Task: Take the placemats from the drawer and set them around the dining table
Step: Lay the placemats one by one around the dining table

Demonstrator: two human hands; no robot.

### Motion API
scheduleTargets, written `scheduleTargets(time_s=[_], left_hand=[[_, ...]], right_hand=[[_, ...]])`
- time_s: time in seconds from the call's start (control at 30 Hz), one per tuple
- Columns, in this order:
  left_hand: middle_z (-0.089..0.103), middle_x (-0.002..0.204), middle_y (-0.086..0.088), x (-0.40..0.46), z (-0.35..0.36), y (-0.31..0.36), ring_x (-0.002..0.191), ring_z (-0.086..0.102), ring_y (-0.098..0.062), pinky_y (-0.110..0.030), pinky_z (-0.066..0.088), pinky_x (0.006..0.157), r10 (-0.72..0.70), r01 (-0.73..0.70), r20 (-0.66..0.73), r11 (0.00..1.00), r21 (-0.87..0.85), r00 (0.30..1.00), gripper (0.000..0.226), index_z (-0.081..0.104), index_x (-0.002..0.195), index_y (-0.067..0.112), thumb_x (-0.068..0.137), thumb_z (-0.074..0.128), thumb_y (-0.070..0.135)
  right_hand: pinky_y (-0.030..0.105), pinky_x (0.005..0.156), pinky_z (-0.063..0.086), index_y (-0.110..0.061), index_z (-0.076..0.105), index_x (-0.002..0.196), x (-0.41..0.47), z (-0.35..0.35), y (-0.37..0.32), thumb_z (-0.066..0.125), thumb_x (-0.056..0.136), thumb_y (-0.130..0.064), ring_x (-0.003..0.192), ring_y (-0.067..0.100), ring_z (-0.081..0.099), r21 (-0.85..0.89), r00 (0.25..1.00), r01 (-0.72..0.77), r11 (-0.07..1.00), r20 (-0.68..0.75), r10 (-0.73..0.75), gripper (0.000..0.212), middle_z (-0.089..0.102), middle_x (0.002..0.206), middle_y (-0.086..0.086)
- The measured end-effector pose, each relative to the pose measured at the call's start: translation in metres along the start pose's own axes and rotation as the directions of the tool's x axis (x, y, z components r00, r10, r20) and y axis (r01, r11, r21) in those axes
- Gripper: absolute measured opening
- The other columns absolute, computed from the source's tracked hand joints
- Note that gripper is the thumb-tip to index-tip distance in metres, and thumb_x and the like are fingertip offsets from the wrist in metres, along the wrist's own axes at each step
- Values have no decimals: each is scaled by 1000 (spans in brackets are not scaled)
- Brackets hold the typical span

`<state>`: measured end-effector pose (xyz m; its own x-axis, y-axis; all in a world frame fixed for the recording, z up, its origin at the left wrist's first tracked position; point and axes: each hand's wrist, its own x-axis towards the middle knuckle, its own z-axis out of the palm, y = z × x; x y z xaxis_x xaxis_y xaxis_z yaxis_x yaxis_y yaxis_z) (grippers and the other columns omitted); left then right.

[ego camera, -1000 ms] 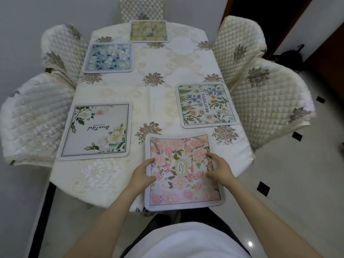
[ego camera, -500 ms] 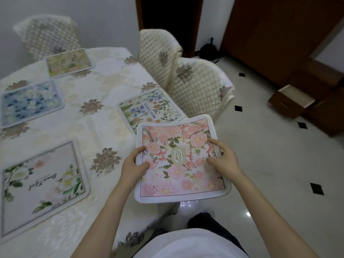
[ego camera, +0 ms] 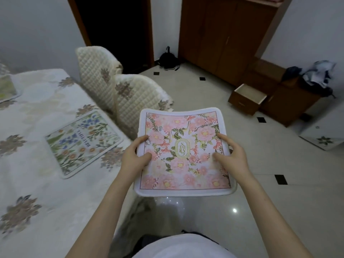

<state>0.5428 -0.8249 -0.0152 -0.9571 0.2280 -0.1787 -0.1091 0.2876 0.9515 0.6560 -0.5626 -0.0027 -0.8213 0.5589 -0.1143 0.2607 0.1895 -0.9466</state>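
Note:
A pink floral placemat (ego camera: 183, 155) is held flat in the air above the floor, to the right of the dining table (ego camera: 37, 164). My left hand (ego camera: 135, 157) grips its left edge, thumb on top. My right hand (ego camera: 230, 155) grips its right edge the same way. On the table lies a green and blue floral placemat (ego camera: 83, 142) near the right edge. A corner of another placemat (ego camera: 6, 87) shows at the far left. The open wooden drawer (ego camera: 248, 98) sticks out of a low cabinet at the right.
Two quilted chairs (ego camera: 130, 97) stand against the table's right side. A brown wardrobe (ego camera: 223, 34) and a dark doorway (ego camera: 115, 30) are at the back. Clothes (ego camera: 316, 75) lie on the low cabinet. A white box (ego camera: 323, 135) sits on the tiled floor at right.
Both hands lifted the pink placemat off the table's near end and carried it right, out over the floor. My view turned right, toward the drawer.

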Motion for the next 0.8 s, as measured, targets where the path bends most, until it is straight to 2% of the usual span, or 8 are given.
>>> scheduleTargets(time_s=[0.1,0.2,0.33,0.53,0.63,0.73,0.8], left_hand=[[62,99,18,17,56,26,65,62,3,-23,57,59,22,-22,14,1000,-21,1000,54,59,121,29,79,57,-5],[65,97,15,35,98,43,69,64,-9,-36,58,65,20,-18,43,999,-43,999,55,59,120,31,79,57,-6],[64,106,12,71,133,60,80,67,-13,-35,60,69,10,-9,81,1000,-6,997,56,59,124,30,79,58,-3],[61,111,11,156,163,76,85,64,-9,-27,57,68,-3,1,73,1000,29,997,55,58,124,30,80,59,-2],[61,111,13,212,175,86,79,63,-2,-19,55,62,11,-11,59,1000,0,998,53,59,121,30,78,59,-1],[61,105,19,271,182,105,65,62,6,-19,56,59,20,-20,39,1000,5,999,54,58,118,36,79,58,-1],[61,106,19,305,183,117,65,63,5,-24,57,62,15,-15,29,1000,-8,999,54,58,119,36,80,56,-2]], right_hand=[[17,63,55,-28,60,125,27,-47,6,65,76,8,87,8,67,9,999,-11,1000,-49,11,61,65,112,1],[22,66,58,-27,60,125,52,-84,10,64,78,9,83,7,69,32,995,-37,999,-89,40,59,68,104,-6],[29,68,60,-28,60,124,94,-109,16,65,78,8,80,11,70,39,991,-65,997,-115,69,58,69,101,-5],[18,60,56,-25,60,125,185,-111,14,64,77,9,77,2,66,24,992,-52,998,-111,55,59,66,107,-2],[21,62,57,-25,59,127,245,-101,8,64,78,8,78,2,67,28,994,-43,999,-103,46,59,67,107,-6],[23,62,59,-26,58,128,307,-92,-8,63,80,8,79,2,67,36,993,-30,999,-110,34,59,65,105,-11],[29,65,60,-28,59,127,345,-84,-20,62,80,7,78,5,69,32,994,-31,999,-105,34,59,67,105,-9]])
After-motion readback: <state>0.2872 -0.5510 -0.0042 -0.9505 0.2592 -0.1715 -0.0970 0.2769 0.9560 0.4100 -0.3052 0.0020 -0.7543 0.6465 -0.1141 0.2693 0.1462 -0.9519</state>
